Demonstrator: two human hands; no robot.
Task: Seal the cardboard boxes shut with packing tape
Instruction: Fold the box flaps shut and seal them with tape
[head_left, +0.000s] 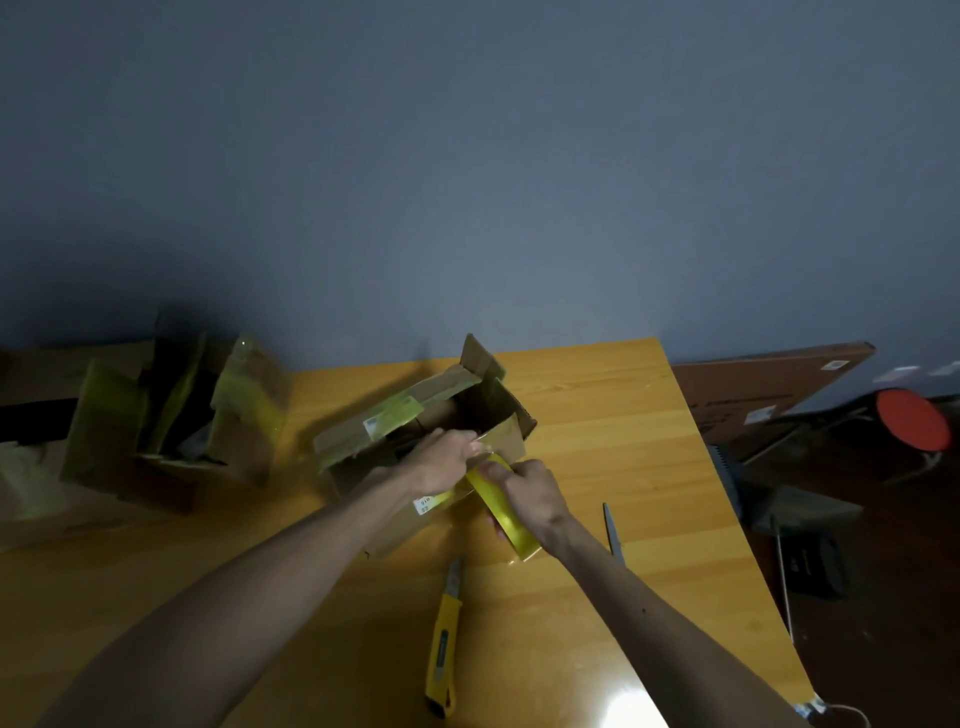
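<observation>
The fingers of the left hand (441, 462) are curled and pinch the free end of the strip (484, 456). Those of the right hand (530, 493) are wrapped round the roll of packing tape (506, 514), with the thumb side up by the peeling point. The two hands are nearly touching, just below the centre of the frame, so only a short length of tape has come off the roll. They work right at the near rim of the small box (506, 439), which sits in the middle of the table (597, 415). The box's flaps are open: one stands up at the back and a long one, carrying a label and what look like old yellowish tape remains, is folded out to the left. As far as can be seen, no fresh strip crosses a closed seam on it, so I judge this box is only at the tape-drawing stage — the flaps have yet to be folded down, taped and cut free. The second box (171, 415), in the left of the frame, also gapes open with glossy tape scraps on its flaps, and seems not yet sealed. Both cutting tools lie unused — the yellow utility knife (444, 639) toward the bottom centre, and the scissors (614, 530) just right of the right wrist.
</observation>
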